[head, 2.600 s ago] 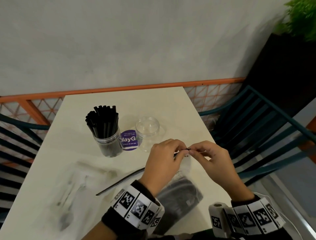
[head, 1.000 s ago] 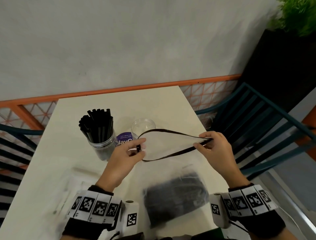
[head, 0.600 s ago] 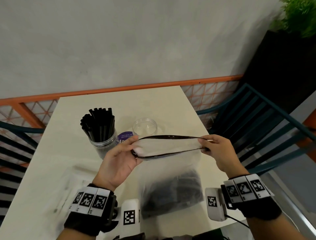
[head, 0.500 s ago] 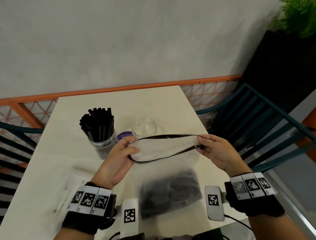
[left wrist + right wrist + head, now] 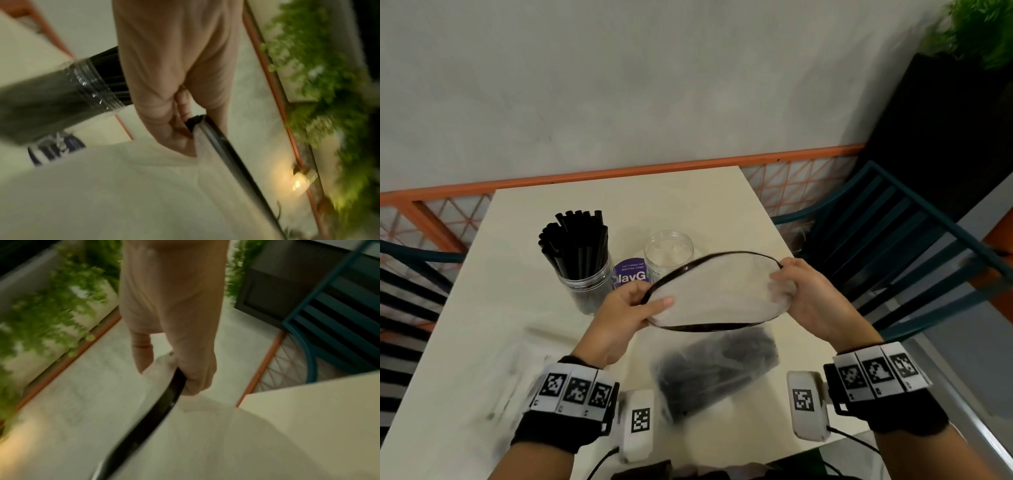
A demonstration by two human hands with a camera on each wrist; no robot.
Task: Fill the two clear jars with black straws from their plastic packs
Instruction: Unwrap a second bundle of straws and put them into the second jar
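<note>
A frosted plastic pack (image 5: 714,342) with a black zip rim hangs between my hands above the table, its mouth spread into a wide oval. Black straws (image 5: 717,368) lie bunched at its bottom. My left hand (image 5: 635,305) pinches the rim's left end, also seen as the left hand (image 5: 180,123) in the left wrist view. My right hand (image 5: 796,296) grips the right end of the pack rim (image 5: 164,395). One clear jar (image 5: 585,274) stands full of black straws at the left. An empty clear jar (image 5: 669,251) stands just behind the pack's mouth.
A purple round sticker (image 5: 630,274) lies between the jars. An emptied plastic pack (image 5: 513,373) lies flat on the white table (image 5: 626,202) at the left. Teal chairs (image 5: 893,240) flank the table; an orange rail and grey wall run behind.
The pack's zip came apart and my hands pulled its ends out sideways. In the last half second the mouth has tipped towards me and spread into a wider oval.
</note>
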